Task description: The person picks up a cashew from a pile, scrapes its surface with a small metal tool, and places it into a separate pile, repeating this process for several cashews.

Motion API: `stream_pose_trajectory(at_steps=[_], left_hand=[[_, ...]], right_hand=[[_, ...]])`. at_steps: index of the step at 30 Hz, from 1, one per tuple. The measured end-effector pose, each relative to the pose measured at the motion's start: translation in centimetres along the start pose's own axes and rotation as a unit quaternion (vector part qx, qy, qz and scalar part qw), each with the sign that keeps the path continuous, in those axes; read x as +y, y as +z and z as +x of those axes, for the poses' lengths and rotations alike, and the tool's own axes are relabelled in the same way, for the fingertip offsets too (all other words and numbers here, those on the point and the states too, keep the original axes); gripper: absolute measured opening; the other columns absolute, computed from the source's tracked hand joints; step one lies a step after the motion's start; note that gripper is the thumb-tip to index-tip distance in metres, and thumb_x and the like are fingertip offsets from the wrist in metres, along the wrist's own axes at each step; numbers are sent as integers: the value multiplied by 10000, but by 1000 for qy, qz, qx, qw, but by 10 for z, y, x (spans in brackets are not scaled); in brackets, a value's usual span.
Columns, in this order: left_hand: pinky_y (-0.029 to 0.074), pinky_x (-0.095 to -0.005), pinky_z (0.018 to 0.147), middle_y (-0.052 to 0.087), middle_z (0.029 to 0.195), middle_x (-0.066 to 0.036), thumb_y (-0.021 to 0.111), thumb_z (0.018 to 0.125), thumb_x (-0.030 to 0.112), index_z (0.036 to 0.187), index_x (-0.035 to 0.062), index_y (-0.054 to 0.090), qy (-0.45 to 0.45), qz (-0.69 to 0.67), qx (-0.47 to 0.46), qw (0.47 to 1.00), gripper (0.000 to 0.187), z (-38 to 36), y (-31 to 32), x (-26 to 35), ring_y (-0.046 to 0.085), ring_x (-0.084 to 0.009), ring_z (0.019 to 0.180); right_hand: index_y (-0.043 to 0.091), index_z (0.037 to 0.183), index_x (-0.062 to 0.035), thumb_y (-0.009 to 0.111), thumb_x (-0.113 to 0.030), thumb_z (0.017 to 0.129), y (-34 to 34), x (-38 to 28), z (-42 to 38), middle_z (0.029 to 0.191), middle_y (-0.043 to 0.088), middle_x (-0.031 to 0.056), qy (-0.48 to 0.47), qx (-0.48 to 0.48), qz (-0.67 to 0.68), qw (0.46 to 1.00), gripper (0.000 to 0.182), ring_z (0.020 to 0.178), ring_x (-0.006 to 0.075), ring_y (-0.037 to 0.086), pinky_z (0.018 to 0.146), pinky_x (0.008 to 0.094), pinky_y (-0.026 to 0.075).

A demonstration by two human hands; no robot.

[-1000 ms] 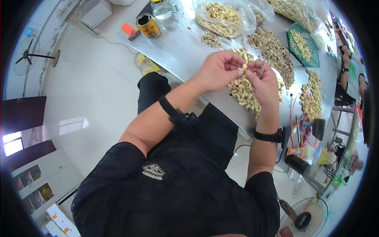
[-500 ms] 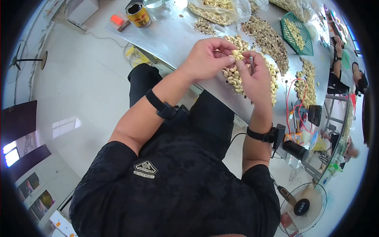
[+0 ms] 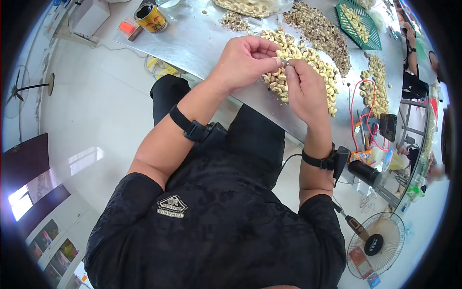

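Observation:
Above a spread of pale cashew nuts (image 3: 308, 60) on the metal table, my two hands meet at the fingertips. My left hand (image 3: 248, 62) is closed in a pinch on a cashew nut, mostly hidden by the fingers. My right hand (image 3: 308, 91) is closed around a small metal tool (image 3: 286, 62); only its grey tip shows between thumb and forefinger, against the left fingertips. Loose nuts lie under and beside both hands.
Brown skins and bits (image 3: 320, 31) are heaped behind the nuts. A green basket (image 3: 344, 24) holds cashews, with another nut pile (image 3: 377, 91) to the right. A can (image 3: 150, 18) stands far left. Red cable (image 3: 352, 108) and a phone-like black device (image 3: 388, 126) lie near the right edge.
The pale nut seen between the fingertips before is now mostly covered. The tool has tilted so its tip points at my left fingers. The whole view has shifted slightly.

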State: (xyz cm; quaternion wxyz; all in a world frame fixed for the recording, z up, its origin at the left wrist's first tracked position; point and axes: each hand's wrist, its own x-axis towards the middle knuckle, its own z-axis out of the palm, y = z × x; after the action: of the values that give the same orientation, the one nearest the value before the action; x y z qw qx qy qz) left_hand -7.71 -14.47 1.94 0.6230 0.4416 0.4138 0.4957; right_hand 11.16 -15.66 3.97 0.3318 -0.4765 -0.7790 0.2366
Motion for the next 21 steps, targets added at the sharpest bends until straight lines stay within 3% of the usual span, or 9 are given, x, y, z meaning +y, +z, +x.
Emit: stream_pose_trajectory(at_steps=[2,5,14,21], left_hand=[[587,-255,747,738,928,-121,726,875,-12,1138,-67,649,-6,5,3,1000,279,1,1,-1,719,-145,819],[587,-257,744,740,913,-118,735,868,-5,1132,-68,652,-12,26,6,1000,284,2,2,-1,719,-144,810],[588,-250,730,742,914,-125,748,857,-1,1112,-71,661,-42,30,9,999,278,2,2,2,723,-148,801],[596,-259,746,730,949,-127,727,875,-9,1132,-76,649,-52,26,-6,998,277,1,3,2,726,-161,831]], right_hand=[[648,1014,-5,581,-96,983,-1,2,0,743,623,156,4,-3,11,1000,117,641,257,606,617,359,472],[631,962,3,587,-100,960,-2,-1,1,782,625,209,29,-14,25,999,112,716,384,632,661,443,487],[641,958,0,598,-103,955,1,4,1,770,633,206,15,-11,9,1000,112,706,382,637,657,444,491],[654,938,-13,606,-122,963,6,8,2,752,638,191,37,70,-11,997,122,660,356,632,613,419,487]])
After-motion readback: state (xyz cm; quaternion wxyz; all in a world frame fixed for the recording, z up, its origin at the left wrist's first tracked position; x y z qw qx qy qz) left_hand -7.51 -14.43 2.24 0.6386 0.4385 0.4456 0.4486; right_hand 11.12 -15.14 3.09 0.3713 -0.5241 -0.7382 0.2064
